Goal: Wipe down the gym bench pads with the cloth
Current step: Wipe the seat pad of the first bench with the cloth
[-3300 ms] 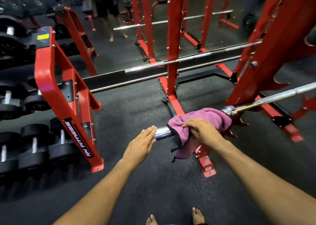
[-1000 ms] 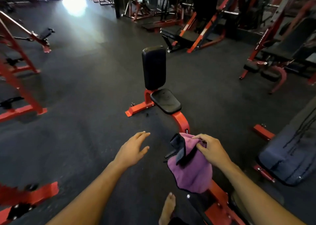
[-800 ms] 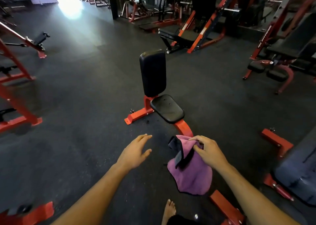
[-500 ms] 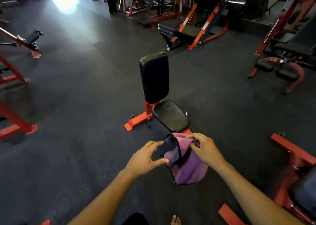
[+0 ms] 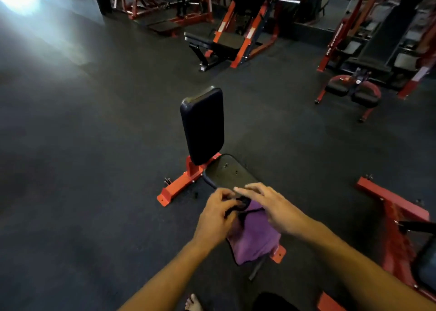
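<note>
A small upright bench stands on the dark floor in front of me, with a black back pad (image 5: 202, 126), a black seat pad (image 5: 226, 171) and a red frame (image 5: 179, 186). I hold a purple cloth (image 5: 253, 237) with a dark trim just in front of the seat pad's near edge. My left hand (image 5: 215, 217) grips the cloth's dark top edge with curled fingers. My right hand (image 5: 271, 206) lies over the cloth with its fingers stretched out to the left; its thumb is hidden. The cloth hangs down below both hands and covers the bench's near foot.
A red machine frame (image 5: 392, 208) stands close on the right. Further benches and red racks (image 5: 226, 41) line the back, and a padded leg machine (image 5: 354, 92) sits at the right rear. My bare foot (image 5: 193, 302) shows at the bottom edge.
I have turned away from the barbell rack and walked up to the bench. My left hand has come over and taken the cloth's edge, and my right hand's fingers have straightened.
</note>
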A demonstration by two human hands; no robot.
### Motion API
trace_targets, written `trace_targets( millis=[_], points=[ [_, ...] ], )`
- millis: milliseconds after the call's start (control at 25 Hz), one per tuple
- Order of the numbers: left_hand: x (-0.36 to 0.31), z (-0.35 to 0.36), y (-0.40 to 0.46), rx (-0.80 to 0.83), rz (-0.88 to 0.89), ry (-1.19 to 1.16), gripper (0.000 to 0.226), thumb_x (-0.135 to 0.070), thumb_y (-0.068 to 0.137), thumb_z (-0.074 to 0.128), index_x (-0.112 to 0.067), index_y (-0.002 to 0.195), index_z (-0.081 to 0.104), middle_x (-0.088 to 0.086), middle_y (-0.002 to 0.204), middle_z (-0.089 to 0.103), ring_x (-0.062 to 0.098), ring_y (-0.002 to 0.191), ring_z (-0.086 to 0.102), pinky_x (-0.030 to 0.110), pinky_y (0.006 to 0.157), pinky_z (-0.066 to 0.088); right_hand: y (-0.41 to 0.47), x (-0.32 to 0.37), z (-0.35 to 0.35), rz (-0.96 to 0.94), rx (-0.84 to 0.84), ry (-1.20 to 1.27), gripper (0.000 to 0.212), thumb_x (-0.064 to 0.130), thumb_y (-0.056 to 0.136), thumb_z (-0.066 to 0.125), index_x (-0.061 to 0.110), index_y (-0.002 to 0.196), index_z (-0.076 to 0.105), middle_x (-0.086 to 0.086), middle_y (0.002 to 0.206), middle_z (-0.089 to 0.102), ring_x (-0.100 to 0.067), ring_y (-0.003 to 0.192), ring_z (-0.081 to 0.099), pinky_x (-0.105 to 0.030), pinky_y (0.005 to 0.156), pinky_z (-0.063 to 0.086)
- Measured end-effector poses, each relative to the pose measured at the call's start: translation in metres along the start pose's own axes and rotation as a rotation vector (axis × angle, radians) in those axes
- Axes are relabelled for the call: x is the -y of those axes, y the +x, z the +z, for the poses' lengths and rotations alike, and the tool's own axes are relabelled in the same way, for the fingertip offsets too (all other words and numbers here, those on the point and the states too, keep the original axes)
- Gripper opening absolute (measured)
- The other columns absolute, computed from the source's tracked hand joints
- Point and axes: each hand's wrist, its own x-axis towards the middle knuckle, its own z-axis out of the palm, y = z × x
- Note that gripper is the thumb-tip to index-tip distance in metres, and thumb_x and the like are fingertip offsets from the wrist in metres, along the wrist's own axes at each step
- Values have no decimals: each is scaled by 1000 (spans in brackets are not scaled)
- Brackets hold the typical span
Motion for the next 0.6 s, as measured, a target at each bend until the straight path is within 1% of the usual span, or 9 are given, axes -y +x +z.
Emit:
trace_targets(
  millis=[40,80,120,160,240,320,440,520,600],
  points=[
    [9,-7,12,57,3,-26,29,-17,89,75,-29,115,77,-4,142,51,12,131,49,34,110,45,7,1,-6,-15,10,-1,91,-18,76,43,44,143,49,11,140,42,-6,126,40,-22,104,36],
    [15,-14,21,123,-5,-62,27,-23,89,78,-31,115,77,-3,152,46,11,139,43,32,115,38,14,2,-14,-15,-4,37,76,-16,78,43,36,131,59,9,130,46,-7,119,43,-22,98,37],
    [19,-18,28,178,-3,-106,24,-32,91,77,-33,115,77,-5,157,43,9,142,41,30,118,35,19,2,-23,-16,-20,56,58,-13,81,45,27,119,63,8,120,49,-7,113,46,-20,93,36],
    [21,-21,35,220,2,-153,25,-42,92,74,-33,115,77,-7,156,46,6,141,44,31,118,37,24,2,-33,-17,-39,47,42,-10,83,49,21,109,63,8,112,50,-6,107,48,-19,87,34],
    [22,-22,47,271,24,-190,32,-47,95,66,-25,116,77,-9,136,63,1,125,59,37,108,49,29,-4,-49,-27,-69,-29,23,1,85,59,19,99,58,10,101,48,-6,98,50,-21,79,34],
    [21,-23,61,262,90,-121,27,-41,98,67,-22,114,78,-12,116,67,-1,108,63,34,94,54,30,-10,-58,12,-76,-116,18,15,87,68,22,100,57,12,99,47,-7,96,52,-26,76,40],
    [23,-31,85,195,147,-50,17,-40,94,71,-28,105,76,-17,107,64,-3,98,63,31,85,55,31,-16,-66,60,-111,-141,20,36,90,73,22,100,63,12,97,50,-5,89,52,-26,72,39],
    [25,-36,96,236,147,17,26,-49,90,69,-27,101,76,-13,104,67,3,94,65,33,82,56,30,-25,-69,39,-194,-69,20,39,92,73,21,95,67,14,90,51,1,78,48,-18,66,33],
    [28,-41,101,302,160,141,45,-62,90,59,-22,100,78,-8,100,70,9,91,65,34,78,55,30,-33,-71,29,-263,-5,16,34,92,75,20,91,68,18,86,51,10,75,47,-13,66,33]
  ],
)
